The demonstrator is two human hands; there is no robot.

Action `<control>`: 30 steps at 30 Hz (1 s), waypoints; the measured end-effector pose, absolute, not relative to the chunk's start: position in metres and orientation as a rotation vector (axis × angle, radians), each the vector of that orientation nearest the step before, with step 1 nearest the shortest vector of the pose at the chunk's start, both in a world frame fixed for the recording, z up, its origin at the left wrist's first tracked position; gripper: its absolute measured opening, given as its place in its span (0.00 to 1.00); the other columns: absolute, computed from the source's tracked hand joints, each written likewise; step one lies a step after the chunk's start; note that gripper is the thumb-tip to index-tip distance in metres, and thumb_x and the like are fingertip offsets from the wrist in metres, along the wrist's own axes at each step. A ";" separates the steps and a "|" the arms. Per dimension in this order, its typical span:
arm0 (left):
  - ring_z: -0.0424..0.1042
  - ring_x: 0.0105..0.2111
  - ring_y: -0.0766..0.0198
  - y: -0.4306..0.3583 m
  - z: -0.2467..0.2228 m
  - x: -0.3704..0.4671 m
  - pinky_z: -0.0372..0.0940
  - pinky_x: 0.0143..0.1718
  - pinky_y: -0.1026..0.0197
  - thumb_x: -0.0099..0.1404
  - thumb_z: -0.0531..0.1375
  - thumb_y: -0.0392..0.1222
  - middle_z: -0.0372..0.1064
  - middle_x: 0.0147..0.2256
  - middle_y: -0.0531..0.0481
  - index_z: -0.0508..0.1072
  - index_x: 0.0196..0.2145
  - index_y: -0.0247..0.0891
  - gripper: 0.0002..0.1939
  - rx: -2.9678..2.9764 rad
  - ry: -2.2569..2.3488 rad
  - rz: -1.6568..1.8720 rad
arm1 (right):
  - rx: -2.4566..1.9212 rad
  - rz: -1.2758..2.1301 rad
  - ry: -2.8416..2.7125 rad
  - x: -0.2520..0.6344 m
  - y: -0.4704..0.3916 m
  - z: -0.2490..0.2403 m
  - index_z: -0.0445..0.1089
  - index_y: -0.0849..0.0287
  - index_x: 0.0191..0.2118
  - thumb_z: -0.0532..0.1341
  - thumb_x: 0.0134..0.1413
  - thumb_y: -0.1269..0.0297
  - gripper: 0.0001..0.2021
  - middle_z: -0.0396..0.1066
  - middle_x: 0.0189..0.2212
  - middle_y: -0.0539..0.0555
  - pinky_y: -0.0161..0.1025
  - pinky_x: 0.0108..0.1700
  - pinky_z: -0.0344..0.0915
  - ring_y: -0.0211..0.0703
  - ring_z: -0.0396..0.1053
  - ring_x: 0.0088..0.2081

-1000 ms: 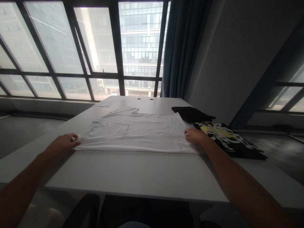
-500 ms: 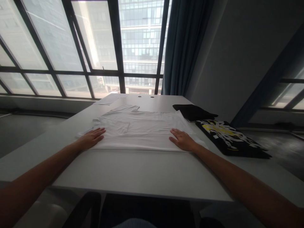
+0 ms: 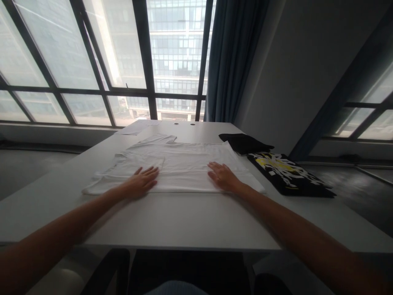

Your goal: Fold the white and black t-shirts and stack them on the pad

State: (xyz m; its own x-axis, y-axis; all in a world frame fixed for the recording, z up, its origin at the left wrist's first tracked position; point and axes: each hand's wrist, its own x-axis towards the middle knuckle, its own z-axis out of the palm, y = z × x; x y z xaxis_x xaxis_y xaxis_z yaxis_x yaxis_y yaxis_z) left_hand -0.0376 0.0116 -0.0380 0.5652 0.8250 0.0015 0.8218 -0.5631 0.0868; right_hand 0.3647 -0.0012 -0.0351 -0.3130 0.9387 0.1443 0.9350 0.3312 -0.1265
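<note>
A white T-shirt (image 3: 187, 159) lies spread on the white table (image 3: 184, 221), with its near edge folded over in a long straight strip and a sleeve turned toward the far left. My left hand (image 3: 141, 182) rests palm down on the left half of the near strip, fingers stretched out. Flat on the shirt's right half lies my right hand (image 3: 223, 176), its fingers extended toward the far side. Neither hand grips the cloth. The shirt's left end, now uncovered, reaches past my left wrist.
Right of the shirt lies a folded black garment with white and yellow print (image 3: 285, 174), and behind it a plain folded black cloth (image 3: 244, 143). A white sheet (image 3: 135, 128) lies at the table's far left. Windows and a blue curtain (image 3: 233, 61) stand beyond.
My left hand has slid inward to the right along the near strip, off the shirt's left end. My right hand has shifted slightly left. The view has turned a little to the right.
</note>
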 end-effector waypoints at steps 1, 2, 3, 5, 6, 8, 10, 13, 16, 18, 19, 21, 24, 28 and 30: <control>0.43 0.73 0.52 0.010 -0.040 -0.014 0.36 0.71 0.42 0.76 0.40 0.57 0.46 0.72 0.44 0.55 0.72 0.41 0.34 2.746 1.322 0.088 | -1.645 0.060 -2.425 0.343 -0.002 -0.033 0.57 0.60 0.71 0.45 0.72 0.54 0.29 0.53 0.72 0.62 0.57 0.72 0.42 0.52 0.48 0.73; 0.44 0.73 0.52 0.009 -0.043 0.008 0.36 0.72 0.42 0.77 0.40 0.57 0.47 0.72 0.43 0.55 0.73 0.41 0.34 2.772 1.238 0.121 | -1.591 0.089 -2.450 0.322 -0.003 -0.033 0.56 0.61 0.71 0.45 0.72 0.52 0.30 0.51 0.72 0.62 0.57 0.72 0.41 0.52 0.48 0.73; 0.44 0.73 0.52 0.008 -0.045 0.028 0.37 0.72 0.43 0.77 0.39 0.58 0.46 0.72 0.42 0.54 0.73 0.40 0.34 2.785 1.182 0.163 | -1.545 0.118 -2.478 0.303 -0.004 -0.033 0.55 0.62 0.72 0.45 0.72 0.51 0.31 0.50 0.73 0.62 0.57 0.72 0.40 0.52 0.46 0.73; 0.42 0.73 0.52 0.008 -0.050 0.057 0.39 0.72 0.43 0.77 0.39 0.59 0.43 0.73 0.40 0.51 0.74 0.37 0.36 2.781 1.136 0.179 | -1.510 0.176 -2.522 0.276 -0.007 -0.036 0.52 0.64 0.73 0.45 0.72 0.51 0.32 0.48 0.73 0.62 0.56 0.73 0.39 0.52 0.44 0.74; 0.41 0.73 0.52 0.009 -0.053 0.065 0.39 0.72 0.44 0.77 0.38 0.60 0.42 0.73 0.40 0.49 0.74 0.36 0.37 2.770 1.140 0.167 | -1.512 0.206 -2.539 0.270 -0.009 -0.039 0.50 0.65 0.73 0.45 0.71 0.50 0.33 0.46 0.73 0.62 0.56 0.73 0.38 0.52 0.43 0.74; 0.39 0.74 0.52 0.010 -0.055 0.064 0.38 0.72 0.45 0.76 0.38 0.62 0.40 0.73 0.40 0.47 0.74 0.35 0.39 2.745 1.175 0.124 | -1.535 0.250 -2.561 0.272 -0.011 -0.042 0.48 0.65 0.74 0.45 0.71 0.47 0.36 0.44 0.74 0.62 0.56 0.73 0.37 0.53 0.41 0.74; 0.38 0.74 0.53 0.011 -0.056 0.048 0.38 0.72 0.48 0.75 0.38 0.64 0.39 0.73 0.42 0.48 0.74 0.36 0.40 2.732 1.227 0.101 | -1.577 0.256 -2.561 0.291 -0.013 -0.045 0.48 0.65 0.74 0.45 0.69 0.42 0.39 0.42 0.74 0.62 0.56 0.73 0.37 0.54 0.40 0.75; 0.38 0.74 0.53 0.013 -0.054 0.009 0.37 0.72 0.48 0.74 0.39 0.65 0.39 0.73 0.43 0.49 0.74 0.37 0.41 2.714 1.333 0.090 | -1.680 0.217 -2.525 0.335 -0.016 -0.049 0.48 0.63 0.75 0.43 0.68 0.37 0.41 0.42 0.75 0.61 0.55 0.73 0.37 0.54 0.39 0.75; 0.39 0.74 0.53 0.015 -0.052 -0.033 0.38 0.72 0.48 0.74 0.40 0.65 0.38 0.73 0.45 0.49 0.74 0.38 0.41 2.661 1.442 0.069 | -1.815 0.158 -2.463 0.381 -0.020 -0.054 0.48 0.61 0.75 0.42 0.68 0.38 0.40 0.42 0.75 0.60 0.55 0.73 0.39 0.54 0.39 0.75; 0.39 0.74 0.53 0.018 -0.051 -0.060 0.39 0.72 0.48 0.73 0.41 0.64 0.39 0.73 0.45 0.50 0.74 0.38 0.41 2.610 1.511 0.058 | -1.896 0.115 -2.415 0.407 -0.023 -0.056 0.49 0.59 0.74 0.43 0.69 0.39 0.38 0.43 0.75 0.59 0.54 0.73 0.40 0.53 0.41 0.75; 0.40 0.74 0.53 0.022 -0.051 -0.074 0.39 0.71 0.48 0.72 0.42 0.64 0.40 0.73 0.45 0.51 0.74 0.38 0.41 2.580 1.547 0.052 | -1.924 0.093 -2.397 0.418 -0.024 -0.055 0.50 0.59 0.74 0.44 0.69 0.40 0.38 0.44 0.74 0.59 0.54 0.73 0.42 0.53 0.42 0.74; 0.41 0.73 0.52 0.033 -0.050 -0.098 0.40 0.71 0.47 0.71 0.42 0.63 0.42 0.73 0.45 0.53 0.73 0.39 0.40 2.520 1.629 0.052 | -1.962 0.032 -2.372 0.434 -0.023 -0.050 0.56 0.59 0.72 0.46 0.69 0.42 0.35 0.50 0.73 0.61 0.54 0.71 0.46 0.55 0.48 0.73; 0.46 0.72 0.50 0.059 -0.046 -0.118 0.42 0.71 0.45 0.71 0.41 0.64 0.47 0.72 0.42 0.59 0.71 0.37 0.41 2.450 1.744 0.074 | -2.041 -0.041 -2.301 0.445 -0.008 -0.035 0.70 0.58 0.62 0.47 0.70 0.46 0.28 0.65 0.66 0.63 0.56 0.65 0.56 0.59 0.62 0.65; 0.51 0.71 0.48 0.099 -0.037 -0.097 0.44 0.71 0.50 0.67 0.42 0.69 0.57 0.69 0.37 0.69 0.65 0.35 0.44 2.457 1.709 0.143 | -2.082 -0.060 -2.184 0.442 0.036 -0.019 0.75 0.58 0.54 0.46 0.72 0.51 0.25 0.71 0.59 0.64 0.54 0.60 0.62 0.58 0.68 0.59; 0.52 0.71 0.48 0.117 -0.034 -0.075 0.44 0.71 0.50 0.66 0.43 0.71 0.61 0.67 0.38 0.71 0.63 0.38 0.43 2.471 1.645 0.132 | -2.058 -0.089 -2.179 0.437 0.062 -0.018 0.75 0.58 0.55 0.47 0.71 0.51 0.24 0.72 0.59 0.64 0.52 0.60 0.61 0.57 0.68 0.60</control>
